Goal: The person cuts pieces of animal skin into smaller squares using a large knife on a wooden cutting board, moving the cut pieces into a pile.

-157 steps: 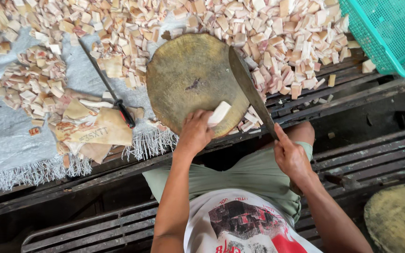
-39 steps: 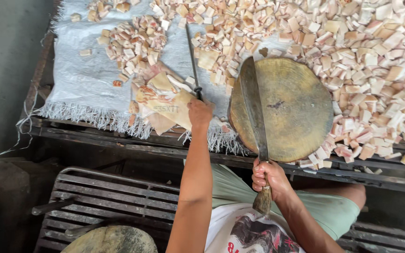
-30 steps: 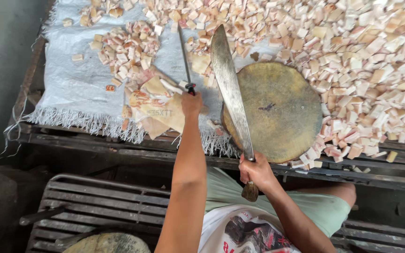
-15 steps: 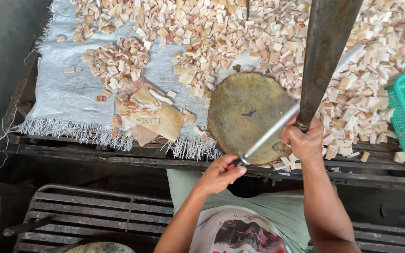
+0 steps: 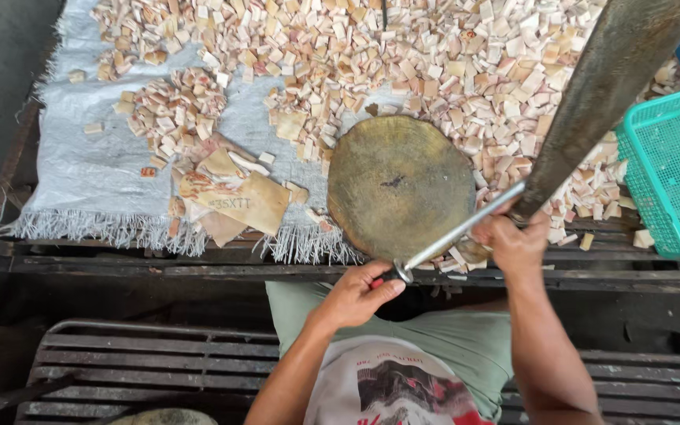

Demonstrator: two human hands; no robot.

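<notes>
while half a second ago the thin grey steel sharpening rod point(image 5: 458, 234) already lay against the blade, it now sits a little lower and flatter across it, and a second ago the left hand was out on the cloth by the small knife, so honing has taken the place of fetching. the rod is slim, straight and shiny, running from the left hand point(image 5: 356, 295), which is closed around its dark handle in front of the table edge, up to the right toward the long broad dull-grey cleaver blade point(image 5: 600, 94). that blade looks worn and mottled, raised steeply so it fills the upper right corner, and the right hand point(image 5: 513, 240) is clamped on its handle just above the table edge. behind them lies the round worn wooden chopping block point(image 5: 399, 185), bare, with pale pinkish cut cubes point(image 5: 434, 55) spread widely over the grey woven cloth point(image 5: 96, 173). a flat tan slab piece point(image 5: 238, 201) lies left of the block, and a teal plastic mesh basket point(image 5: 670, 181) stands at the right.
</notes>
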